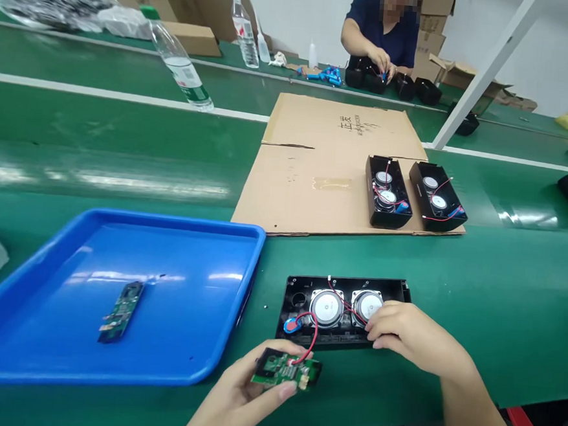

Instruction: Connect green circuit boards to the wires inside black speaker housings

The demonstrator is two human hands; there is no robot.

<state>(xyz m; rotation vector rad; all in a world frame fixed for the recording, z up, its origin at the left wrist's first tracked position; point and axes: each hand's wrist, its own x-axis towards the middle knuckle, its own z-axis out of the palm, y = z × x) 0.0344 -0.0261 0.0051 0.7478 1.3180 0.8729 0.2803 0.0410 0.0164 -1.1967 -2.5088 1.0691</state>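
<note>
My left hand (252, 392) grips a green circuit board (285, 369) between thumb and fingers, just in front of an open black speaker housing (343, 337). From the board a red wire (315, 335) loops up to a blue round-ended part (292, 325) inside the housing. Two round silver speakers (326, 308) sit in the housing, with thin red wires across them. My right hand (400, 328) is at the housing's right side, its fingers bent together by the right speaker (368, 305) and its wires. What those fingertips hold, if anything, is too small to make out.
A blue tray (156, 373) on the left holds another circuit board (121, 312). Two more housings (389, 194) stand on a cardboard sheet (304, 201). Behind are water bottles (182, 69), a slanted white post (486, 71) and a co-worker (381, 38) handling black housings.
</note>
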